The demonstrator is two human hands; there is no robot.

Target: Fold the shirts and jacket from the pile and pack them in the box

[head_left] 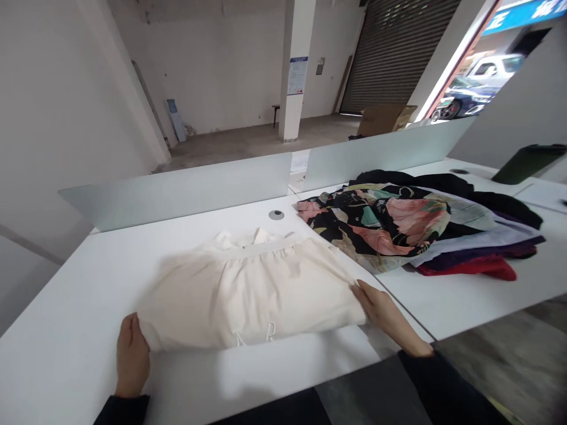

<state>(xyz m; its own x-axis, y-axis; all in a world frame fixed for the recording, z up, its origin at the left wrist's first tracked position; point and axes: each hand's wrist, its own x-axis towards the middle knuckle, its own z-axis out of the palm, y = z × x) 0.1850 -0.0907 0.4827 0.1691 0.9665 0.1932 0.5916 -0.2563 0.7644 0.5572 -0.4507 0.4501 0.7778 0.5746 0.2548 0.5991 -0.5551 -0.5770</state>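
A cream garment (261, 289) lies partly folded on the white table, with a gathered band across its far part and outlined letters near its front edge. Its exact kind I cannot tell. My left hand (133, 354) is closed on the near left corner, and the fingers are partly hidden by the cloth. At the opposite side my right hand (376, 304) grips the right edge, thumb on top. Between the two hands the front edge looks slightly raised off the table.
Right of the garment, a heap of clothes (381, 224) has a floral piece on top. A frosted divider (199, 189) runs along the back of the white table (57, 319). A cable hole (276, 215) sits behind the garment; a dark green bin (527, 164) stands far right.
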